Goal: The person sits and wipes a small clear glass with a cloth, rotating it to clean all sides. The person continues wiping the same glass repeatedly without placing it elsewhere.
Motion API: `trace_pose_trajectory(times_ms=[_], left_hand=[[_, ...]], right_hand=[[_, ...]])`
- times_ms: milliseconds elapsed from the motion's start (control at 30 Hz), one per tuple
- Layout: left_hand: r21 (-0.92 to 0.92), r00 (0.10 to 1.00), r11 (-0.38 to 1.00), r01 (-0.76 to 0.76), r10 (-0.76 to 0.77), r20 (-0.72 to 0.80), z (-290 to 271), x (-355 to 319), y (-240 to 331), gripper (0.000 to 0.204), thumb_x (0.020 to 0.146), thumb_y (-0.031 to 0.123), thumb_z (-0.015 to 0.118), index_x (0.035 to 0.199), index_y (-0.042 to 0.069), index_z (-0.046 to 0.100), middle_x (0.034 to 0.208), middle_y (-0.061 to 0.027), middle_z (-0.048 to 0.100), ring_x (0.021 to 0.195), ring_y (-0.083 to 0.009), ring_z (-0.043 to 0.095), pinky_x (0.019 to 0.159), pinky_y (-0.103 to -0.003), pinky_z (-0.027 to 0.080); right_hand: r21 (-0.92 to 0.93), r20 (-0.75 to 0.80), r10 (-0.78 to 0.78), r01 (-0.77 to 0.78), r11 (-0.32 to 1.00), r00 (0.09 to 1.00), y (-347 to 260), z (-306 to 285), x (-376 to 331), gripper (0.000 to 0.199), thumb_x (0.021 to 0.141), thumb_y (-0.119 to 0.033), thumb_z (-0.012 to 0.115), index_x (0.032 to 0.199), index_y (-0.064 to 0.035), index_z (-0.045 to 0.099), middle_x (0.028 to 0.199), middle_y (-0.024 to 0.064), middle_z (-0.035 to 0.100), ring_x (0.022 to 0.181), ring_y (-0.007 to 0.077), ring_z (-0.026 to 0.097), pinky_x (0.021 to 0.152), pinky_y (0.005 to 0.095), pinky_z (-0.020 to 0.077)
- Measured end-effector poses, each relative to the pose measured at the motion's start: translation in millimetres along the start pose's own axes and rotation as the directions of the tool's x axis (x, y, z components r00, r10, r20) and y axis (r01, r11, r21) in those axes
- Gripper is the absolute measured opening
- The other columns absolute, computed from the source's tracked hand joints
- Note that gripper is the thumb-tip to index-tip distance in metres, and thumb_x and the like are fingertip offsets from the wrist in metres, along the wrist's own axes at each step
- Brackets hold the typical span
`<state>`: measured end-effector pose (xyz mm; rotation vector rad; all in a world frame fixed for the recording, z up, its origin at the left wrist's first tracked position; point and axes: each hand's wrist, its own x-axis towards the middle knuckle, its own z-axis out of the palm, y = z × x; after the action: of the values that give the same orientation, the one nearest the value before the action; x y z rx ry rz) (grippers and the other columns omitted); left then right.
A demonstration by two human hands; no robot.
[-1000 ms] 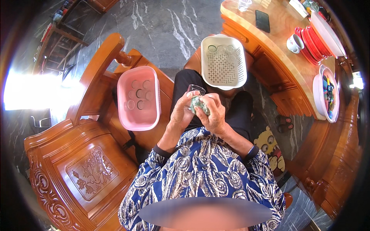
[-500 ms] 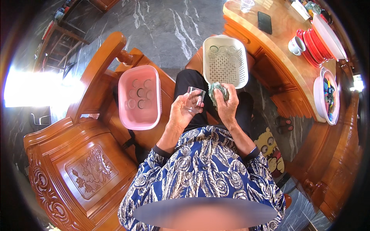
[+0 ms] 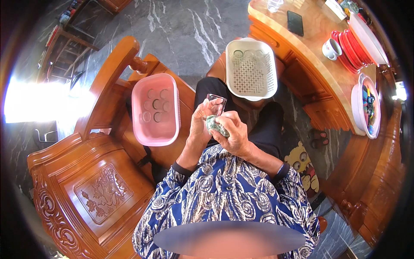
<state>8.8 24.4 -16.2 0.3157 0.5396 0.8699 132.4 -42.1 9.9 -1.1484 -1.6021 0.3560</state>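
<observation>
A small clear drinking glass [image 3: 221, 103] is in my left hand [image 3: 199, 125], its fingers wrapped round it above my lap. My right hand [image 3: 236, 134] grips a crumpled grey-green cloth [image 3: 214, 124], pressed up against the near end of the glass. The fingers partly hide both things. To the left, several clear glasses stand in a pink basin [image 3: 148, 133]. Beyond my hands, a white basket [image 3: 272, 82] with a perforated bottom holds several glasses at its far end.
On the right, a wooden table [image 3: 317, 64] bears a dark phone [image 3: 295, 23], a white cup [image 3: 331, 49], red-rimmed stacked dishes [image 3: 347, 52] and a white basin [image 3: 359, 108] of colourful items. A carved wooden chair [image 3: 142, 172] is at my left.
My right hand has moved left and nearer with the cloth, from beside the white basket to the glass. The glass has tilted and shifted slightly in my left hand.
</observation>
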Motion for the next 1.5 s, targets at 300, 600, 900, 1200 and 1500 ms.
trace_pose_trajectory(times_ms=[300,600,900,1200,1500], left_hand=[[-0.053,0.996,0.997,-0.058,0.054,-0.075,-0.8,-0.7,-8.8,0.035,0.09,0.031,0.061,0.11,0.002,0.058,0.1,-0.0084,0.063,0.091,-0.0179,0.061,0.082,-0.032,0.05],[0.037,0.999,0.998,0.043,-0.043,0.009,1.4,-5.4,-16.0,0.037,0.09,0.038,0.062,0.11,0.007,0.058,0.095,-0.0043,0.065,0.085,-0.0144,0.061,0.073,-0.028,0.048],[-0.024,0.992,0.997,-0.08,0.077,-0.105,9.3,-6.3,-10.7,0.04,0.089,0.033,0.063,0.113,0.001,0.055,0.095,-0.0095,0.061,0.086,-0.0168,0.06,0.082,-0.03,0.049],[-0.054,0.999,0.998,-0.026,0.024,-0.044,-1.3,-4.0,-9.0,0.04,0.091,0.033,0.06,0.114,0.0,0.053,0.095,-0.0116,0.064,0.089,-0.0195,0.062,0.081,-0.031,0.05],[-0.01,0.997,0.999,0.033,-0.033,-0.068,-11.0,0.8,-16.3,0.036,0.09,0.03,0.062,0.113,0.003,0.055,0.1,-0.008,0.065,0.085,-0.0153,0.062,0.073,-0.028,0.051]], right_hand=[[-0.064,-0.081,0.048,-0.053,0.997,0.996,15.6,-3.6,7.4,0.033,0.075,-0.011,0.076,0.102,-0.005,0.057,0.093,0.0111,0.058,0.08,0.0271,0.062,0.066,0.034,0.0528],[-0.101,-0.269,0.086,-0.117,0.988,0.959,33.6,-11.6,15.0,0.026,0.081,-0.01,0.072,0.1,-0.0023,0.057,0.092,0.0124,0.058,0.081,0.0273,0.061,0.069,0.0333,0.0507],[-0.038,-0.053,0.079,-0.081,0.996,0.995,9.8,-2.4,-0.1,0.028,0.078,-0.009,0.073,0.099,-0.0025,0.057,0.09,0.0124,0.057,0.078,0.0275,0.06,0.066,0.034,0.0506],[-0.064,-0.037,-0.031,0.028,0.998,0.999,9.3,-1.2,1.5,0.032,0.075,-0.01,0.076,0.101,-0.0039,0.057,0.092,0.0116,0.058,0.08,0.0281,0.062,0.066,0.0345,0.0528],[-0.06,-0.227,0.16,-0.178,0.982,0.961,39.2,-9.4,8.4,0.026,0.081,-0.012,0.071,0.099,-0.0016,0.057,0.091,0.0131,0.058,0.079,0.0276,0.061,0.069,0.0331,0.0505]])
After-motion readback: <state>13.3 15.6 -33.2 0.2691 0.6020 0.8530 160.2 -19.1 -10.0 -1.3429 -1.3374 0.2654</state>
